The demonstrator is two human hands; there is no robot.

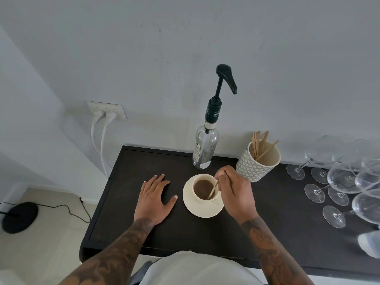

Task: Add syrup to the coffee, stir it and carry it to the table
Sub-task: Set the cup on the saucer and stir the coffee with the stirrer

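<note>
A wooden stirrer [213, 189] is pinched in the right hand [234, 191] grip, dipped into the cup [202, 189] below for stirring; the left hand [155, 199] is laid flat on the table [127, 182].

We count one cream cup [203, 189] of coffee on one saucer [202, 210], with one wooden stirrer [213, 189] in it. We see one clear syrup bottle [205, 149] topped by one black pump [225, 79]. One patterned holder [250, 167] keeps more stirrers [260, 145]; we cannot tell their exact number. Of the stemmed glasses [341, 179] we make out six round feet, though the bowls overlap. Two white plugs [103, 117] sit in one wall socket [118, 109]. Two hands show, left [155, 199] and right [234, 192].
</note>
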